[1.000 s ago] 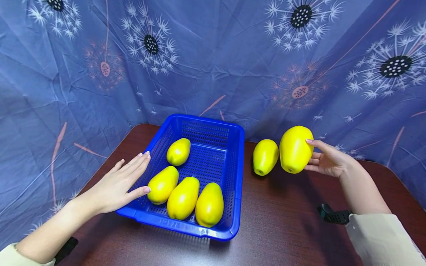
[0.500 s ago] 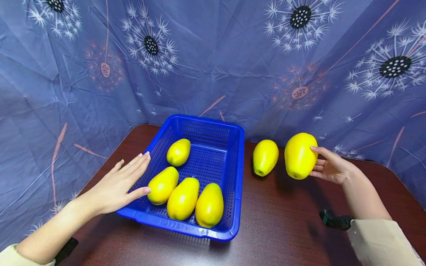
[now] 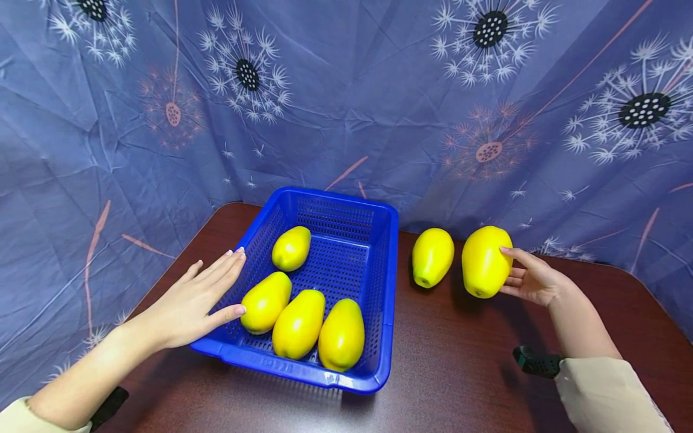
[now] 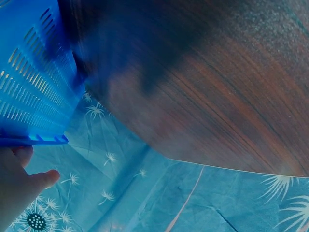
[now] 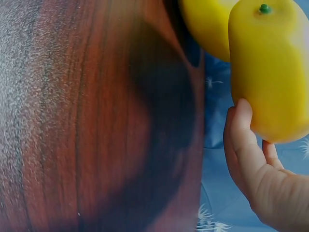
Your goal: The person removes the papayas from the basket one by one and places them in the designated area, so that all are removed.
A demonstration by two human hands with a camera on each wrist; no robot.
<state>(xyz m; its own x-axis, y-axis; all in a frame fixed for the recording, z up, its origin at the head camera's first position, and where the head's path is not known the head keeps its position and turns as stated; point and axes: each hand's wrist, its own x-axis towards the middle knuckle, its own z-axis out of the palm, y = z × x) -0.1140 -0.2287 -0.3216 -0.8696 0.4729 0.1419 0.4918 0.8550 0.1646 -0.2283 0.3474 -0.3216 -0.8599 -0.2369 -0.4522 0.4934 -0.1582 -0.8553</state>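
My right hand (image 3: 533, 279) grips a yellow papaya (image 3: 486, 261), thumb on its near side and fingers behind. In the right wrist view this papaya (image 5: 270, 72) shows a small green stem spot, and the fingers lie at its lower end. A second papaya (image 3: 432, 257) lies on the table just to its left. My left hand (image 3: 192, 304) lies with straight, spread fingers over the left rim of a blue plastic basket (image 3: 394, 300). Several papayas sit inside: one papaya (image 3: 292, 249) toward the back left and a row along the front, including a papaya (image 3: 341, 335) at the right.
The dark brown wooden table (image 3: 449, 373) carries the basket at left of centre. A blue curtain (image 3: 346, 90) with dandelion prints hangs right behind the table's back edge. Black bands with small devices are on both wrists, such as the right wrist device (image 3: 533, 362).
The right hand has lowered the papaya toward the table, ending slightly to the right of where it was a second ago. My left hand and the basket have stayed in place.
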